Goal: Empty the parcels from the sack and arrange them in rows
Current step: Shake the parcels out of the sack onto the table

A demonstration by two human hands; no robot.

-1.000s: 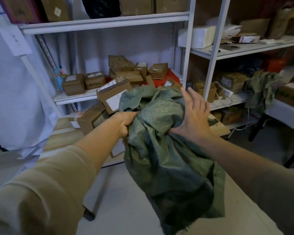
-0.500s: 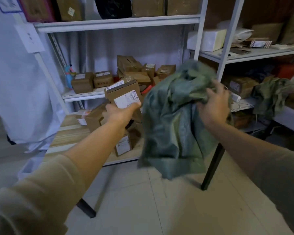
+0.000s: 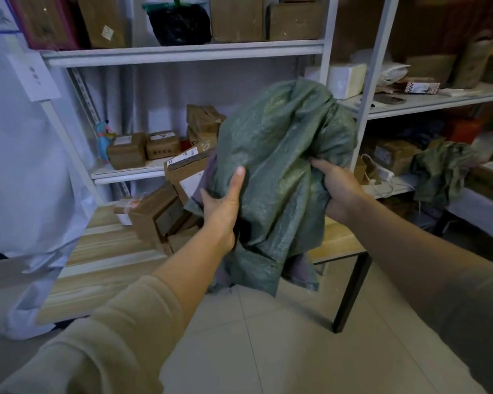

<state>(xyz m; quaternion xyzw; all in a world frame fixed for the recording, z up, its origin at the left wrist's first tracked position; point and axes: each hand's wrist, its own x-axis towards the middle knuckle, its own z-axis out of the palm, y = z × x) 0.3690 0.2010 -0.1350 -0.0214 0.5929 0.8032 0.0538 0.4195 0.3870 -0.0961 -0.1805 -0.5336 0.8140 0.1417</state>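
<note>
**While you bunch up the limp sack, the parcels wait in a heap**

With both hands closed on the green sack (image 3: pixel 279 172), you hold it clear of the wooden table (image 3: pixel 106 251), gathered into a loose bundle at chest height. Your left hand (image 3: pixel 222 203) pinches a fold between thumb and fingers; your right hand (image 3: pixel 339 189) is clenched around a bunched handful on the far side. It hangs slack with no bulges, so it looks emptied, and you seem to be crumpling it to set it aside.

Your parcels (image 3: pixel 165 211) lie tumbled against each other on the table, just left of the sack and partly hidden behind it, not yet in rows. More boxes (image 3: pixel 143 147) sit on the shelf (image 3: pixel 125 173) behind, side by side.

White shipping labels show on several parcels, the clearest on the tilted box (image 3: pixel 187 174) by your left thumb, but the print is too blurred to read. The paper note (image 3: pixel 34 78) on the left post is likewise illegible.
</note>
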